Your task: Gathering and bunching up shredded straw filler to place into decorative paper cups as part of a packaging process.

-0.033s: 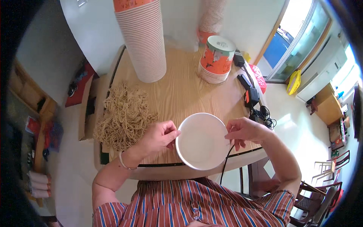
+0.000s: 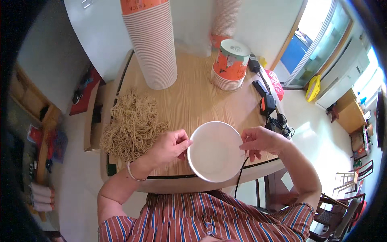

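A round white paper tub (image 2: 214,151) is tilted with its open mouth toward me at the table's front edge, and its inside looks bare. My left hand (image 2: 174,144) is closed, pinching the tub's left rim between thumb and fingertips. On the opposite side my right hand (image 2: 261,141) grips the rim with its thumb and bent fingers. A thin dark line shows below the right fingertips; I cannot make out what it is. Beside my left hand lies a loose heap of tan string (image 2: 134,126).
A tall stack of paper tubs (image 2: 155,48) stands at the back left of the wooden table (image 2: 189,97). Farther right is a short upturned stack of orange tubs (image 2: 230,66). Black adapters and cables (image 2: 268,105) line the right edge. An open cardboard box (image 2: 93,117) is at the left.
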### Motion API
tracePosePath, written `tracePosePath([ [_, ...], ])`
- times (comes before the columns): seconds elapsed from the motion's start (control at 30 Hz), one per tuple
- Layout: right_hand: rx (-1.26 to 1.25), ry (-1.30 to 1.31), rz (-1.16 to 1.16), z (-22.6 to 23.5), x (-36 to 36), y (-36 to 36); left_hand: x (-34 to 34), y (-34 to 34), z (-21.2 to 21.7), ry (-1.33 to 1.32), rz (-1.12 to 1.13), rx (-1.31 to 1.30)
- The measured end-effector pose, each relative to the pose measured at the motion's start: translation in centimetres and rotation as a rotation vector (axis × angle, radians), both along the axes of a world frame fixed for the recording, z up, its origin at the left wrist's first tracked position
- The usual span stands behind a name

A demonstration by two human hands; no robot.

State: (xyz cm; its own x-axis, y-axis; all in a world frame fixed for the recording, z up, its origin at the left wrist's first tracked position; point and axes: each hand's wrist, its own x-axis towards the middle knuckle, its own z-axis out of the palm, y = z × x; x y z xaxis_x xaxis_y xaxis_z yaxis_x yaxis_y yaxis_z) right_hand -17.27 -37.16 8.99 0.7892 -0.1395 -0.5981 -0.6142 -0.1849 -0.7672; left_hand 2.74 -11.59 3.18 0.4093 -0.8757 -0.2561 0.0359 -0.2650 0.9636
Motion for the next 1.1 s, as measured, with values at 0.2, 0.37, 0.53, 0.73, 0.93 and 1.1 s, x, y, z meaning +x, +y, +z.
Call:
tracePosePath([
  [0.2,-0.108,-0.129,-0.053,3.1,-1.1,-0.8,-0.4,-2.2,3.6,-0.125,0.011,-0.082],
  [0.37,-0.326,-0.373,-0.256,6.2,-1.4,-3.3,0.3,-7.0,7.6,-0.472,0.052,-0.292],
  [0.53,-0.664,-0.674,-0.425,10.2,0.0,-7.4,2.4,-13.7,13.0,-0.944,0.124,-0.491],
  [0.73,-0.855,-1.001,-0.512,12.8,4.3,-14.9,6.3,-21.7,17.6,-1.057,0.218,-0.681],
  [0.93,-0.756,-1.015,-0.406,11.1,8.8,-20.4,11.0,-28.3,17.1,-1.322,0.387,-0.869],
  [1.1,-0.444,-1.014,-0.393,7.6,11.5,-23.4,13.5,-31.1,14.9,-1.400,0.379,-0.849],
])
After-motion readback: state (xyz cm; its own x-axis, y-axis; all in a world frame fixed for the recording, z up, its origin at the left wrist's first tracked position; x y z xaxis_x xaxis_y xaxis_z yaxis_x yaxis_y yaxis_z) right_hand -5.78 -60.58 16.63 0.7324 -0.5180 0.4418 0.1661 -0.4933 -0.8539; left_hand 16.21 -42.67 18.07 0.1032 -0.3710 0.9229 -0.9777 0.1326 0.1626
